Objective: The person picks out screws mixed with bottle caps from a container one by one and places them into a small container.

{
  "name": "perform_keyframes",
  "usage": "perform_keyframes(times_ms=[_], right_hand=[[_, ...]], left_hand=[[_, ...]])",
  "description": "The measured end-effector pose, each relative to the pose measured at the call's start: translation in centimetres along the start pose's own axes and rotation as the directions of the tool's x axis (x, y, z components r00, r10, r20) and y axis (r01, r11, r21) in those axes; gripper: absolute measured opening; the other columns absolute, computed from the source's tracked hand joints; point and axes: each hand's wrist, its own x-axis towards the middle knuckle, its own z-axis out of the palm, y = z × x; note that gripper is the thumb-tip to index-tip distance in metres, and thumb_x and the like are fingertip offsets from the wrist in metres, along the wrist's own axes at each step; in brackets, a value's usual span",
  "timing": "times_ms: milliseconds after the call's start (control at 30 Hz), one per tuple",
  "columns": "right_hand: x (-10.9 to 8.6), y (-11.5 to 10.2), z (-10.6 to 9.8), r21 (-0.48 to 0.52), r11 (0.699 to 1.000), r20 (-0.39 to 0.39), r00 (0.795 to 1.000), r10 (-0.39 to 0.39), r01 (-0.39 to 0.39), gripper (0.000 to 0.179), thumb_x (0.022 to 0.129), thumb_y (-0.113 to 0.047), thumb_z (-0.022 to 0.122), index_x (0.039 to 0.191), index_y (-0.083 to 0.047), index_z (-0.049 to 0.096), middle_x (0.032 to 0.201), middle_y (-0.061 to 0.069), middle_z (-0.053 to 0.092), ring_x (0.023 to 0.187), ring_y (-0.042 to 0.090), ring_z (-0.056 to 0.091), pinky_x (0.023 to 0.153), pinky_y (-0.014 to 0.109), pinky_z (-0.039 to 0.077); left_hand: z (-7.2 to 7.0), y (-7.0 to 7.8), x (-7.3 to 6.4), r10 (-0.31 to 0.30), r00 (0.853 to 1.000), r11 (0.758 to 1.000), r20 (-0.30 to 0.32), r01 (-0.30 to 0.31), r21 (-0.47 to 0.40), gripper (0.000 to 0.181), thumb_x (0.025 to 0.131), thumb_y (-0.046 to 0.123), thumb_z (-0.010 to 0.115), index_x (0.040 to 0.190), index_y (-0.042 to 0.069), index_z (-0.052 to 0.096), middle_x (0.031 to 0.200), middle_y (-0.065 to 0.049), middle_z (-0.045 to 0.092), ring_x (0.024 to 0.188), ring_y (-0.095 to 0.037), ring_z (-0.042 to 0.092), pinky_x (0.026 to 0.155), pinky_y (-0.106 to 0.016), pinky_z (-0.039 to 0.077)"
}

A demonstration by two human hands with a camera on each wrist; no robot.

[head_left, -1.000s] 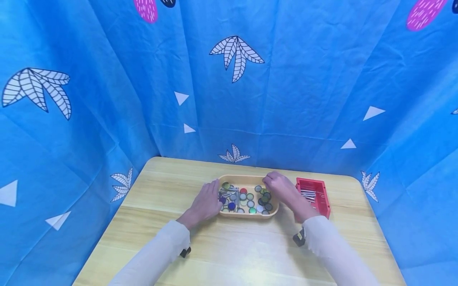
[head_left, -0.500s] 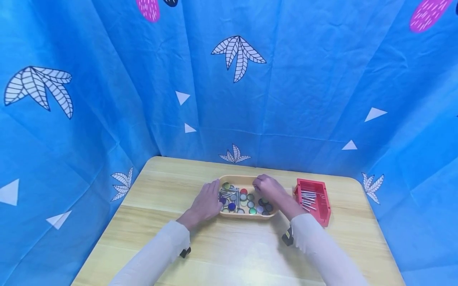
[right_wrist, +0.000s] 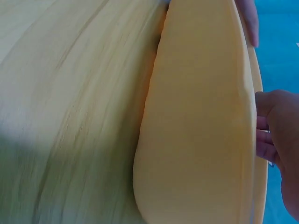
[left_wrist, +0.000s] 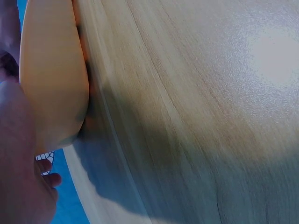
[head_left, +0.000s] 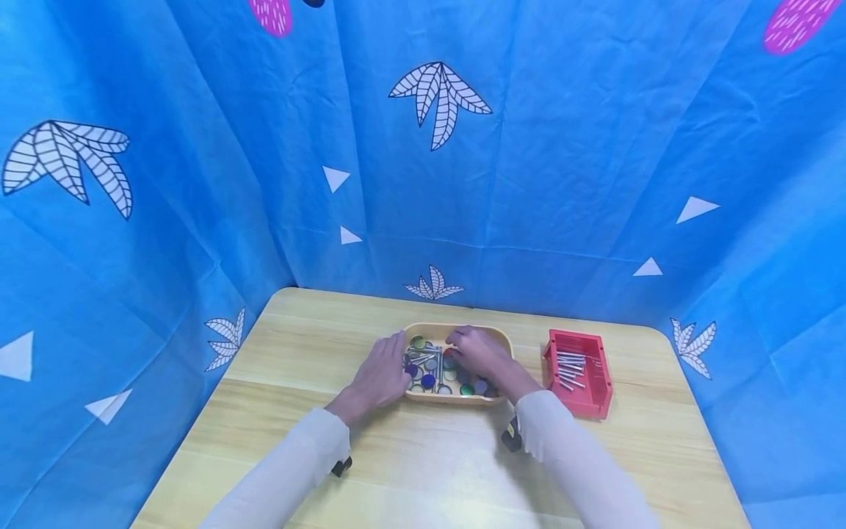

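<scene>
Right hand (head_left: pixel 481 353) shifting leftward over caps (head_left: pixel 428 381) inside tan tray (head_left: pixel 456 400), bringing reach closer to metal rods (head_left: pixel 439 367) lying there; fingers curling down, any hold impossible to tell. Left hand (head_left: pixel 380 375) gripping tray's left end. Tray sitting on table (head_left: pixel 423 463), left of red bin (head_left: pixel 588 410).

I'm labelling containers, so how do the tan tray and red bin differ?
The tan tray has rounded corners; the red bin is angular. The tray mixes round caps and metal rods; in the bin, only similar rods show. Both stand on the table, open-topped.
</scene>
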Motion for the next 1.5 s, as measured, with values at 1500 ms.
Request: perform_keyframes(times_ms=[1500], right_hand=[[3.7,-2.5,3.2,-0.079,0.991,0.145,0.982,0.116,-0.106,0.02,0.098,-0.015,0.064,0.114,-0.008,0.074,0.116,0.008,0.069,0.097,0.02,0.067,0.085,0.032,0.06]], left_hand=[[0.6,-0.3,0.3,0.005,1.0,1.0,-0.029,-0.005,-0.002,0.087,0.091,0.03,0.057,0.161,-0.007,0.022,0.16,-0.027,0.041,0.149,-0.039,0.041,0.13,-0.048,0.027]])
